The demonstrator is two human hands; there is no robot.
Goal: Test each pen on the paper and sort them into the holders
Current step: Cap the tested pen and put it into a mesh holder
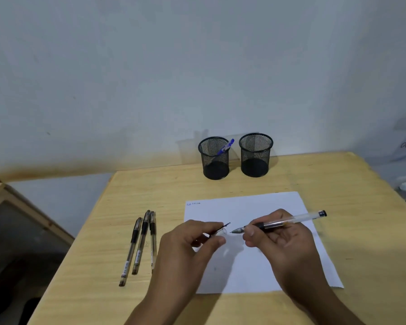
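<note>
Pen in hand: clear-barrel pen (284, 222), black grip, uncapped, tip pointing left, held low over the paper, tip not plainly touching it.
Right hand: right hand (284, 240) fingers curled round the pen's grip section, barrel sticking out up-right past the knuckles.
Left hand: left hand (188, 240) pinches a small clear cap (220, 229) with a dark clip, just left of the pen tip, cap and tip apart.
Paper: white sheet (256, 273) under both hands; small scribbles at its top-left corner, so at least some testing looks done. No fresh mark visible near the tip.
Waiting pens: three capped pens (141, 245) lie side by side on the table left of the sheet, untouched-looking, well apart from the holders.
Left holder: black mesh cup (213, 165) at the far side, one blue pen (225, 147) leaning inside.
Right holder: black mesh cup (255, 160) just beside the first, no pen visible in it.
Table: pale wood top (338, 179), holders near its back edge by the wall.
Progress: judging early; one pen sorted, one uncapped and about to be tested, three still to go.
Left to do: write with this pen, recap, drop in a holder, repeat for the three.
</note>
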